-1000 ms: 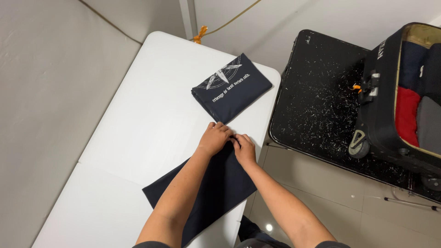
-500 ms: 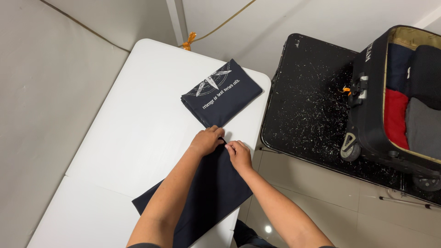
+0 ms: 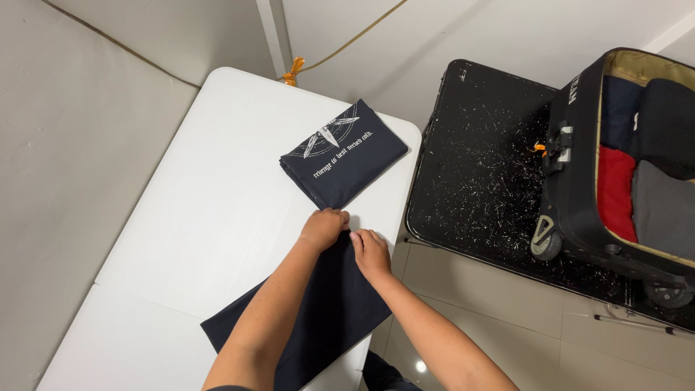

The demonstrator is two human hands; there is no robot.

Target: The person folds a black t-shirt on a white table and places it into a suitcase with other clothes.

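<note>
Seen from the head camera, both hands meet at the far end of a dark navy cloth [image 3: 326, 311] that lies spread on the white table [image 3: 195, 210]. The left hand [image 3: 323, 228] is curled, its fingers bent down onto the far edge of the cloth; whether it pinches the cloth or only presses it cannot be told. The right hand [image 3: 372, 253] sits just beside it, touching it at the fingertips, with its fingers likewise bent onto the cloth edge; its grip cannot be told for certain either. From the hands, the cloth runs back toward the person, under both forearms, and its near right part hangs over the table edge.

Just beyond the left hand, near but apart from it, lies a folded dark shirt [image 3: 344, 153] with a white print on top, set at a slant on the table. Farther beyond the shirt, at the table's far edge, an orange knot [image 3: 293, 72] is tied in a cord that runs along the wall.

To the right of the right hand, off the table, stands a black speckled board [image 3: 485, 174] on the tiled floor [image 3: 507, 311]. Farther right on that board rests an open black suitcase [image 3: 579, 166] on wheels, holding red, grey and dark folded clothes [image 3: 637, 181].
</note>
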